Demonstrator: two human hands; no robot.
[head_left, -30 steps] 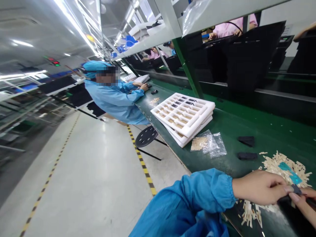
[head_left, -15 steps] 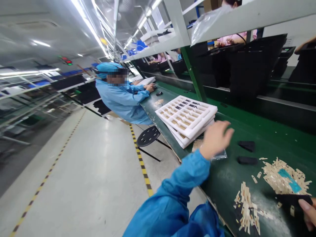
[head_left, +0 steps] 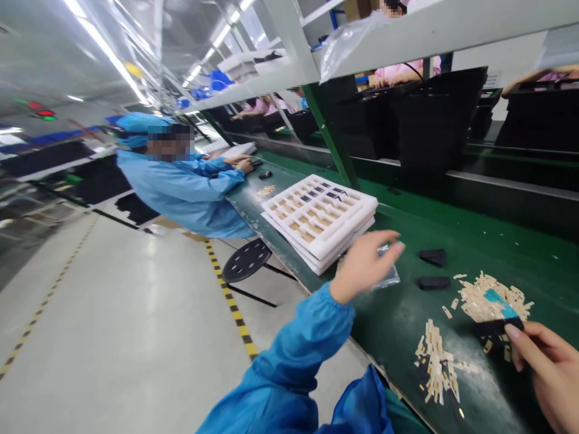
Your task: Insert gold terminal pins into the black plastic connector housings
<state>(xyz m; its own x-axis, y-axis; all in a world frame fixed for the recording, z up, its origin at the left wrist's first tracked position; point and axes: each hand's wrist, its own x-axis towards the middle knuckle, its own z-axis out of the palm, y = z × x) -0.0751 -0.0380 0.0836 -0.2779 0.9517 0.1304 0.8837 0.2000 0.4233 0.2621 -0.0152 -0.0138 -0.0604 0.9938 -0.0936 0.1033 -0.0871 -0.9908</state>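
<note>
Grip of the right hand (head_left: 549,361) pinches one end of a slim black part (head_left: 495,327) between thumb and fingers. Just beyond this grip, on the green bench (head_left: 384,328), lies a heap of pale tabs (head_left: 474,299) with a blue strip (head_left: 501,303) on top. A smaller pile (head_left: 436,361) lies to the left of the same grip. Grip of the left hand (head_left: 364,265) has thumb and fingers parted, over a clear plastic bag (head_left: 389,279); contact with the bag cannot be determined. Beyond the left grip sits a stack of white trays (head_left: 350,218). Two black pieces (head_left: 433,283) lie between the two grips, farther back than the pinched part.
</note>
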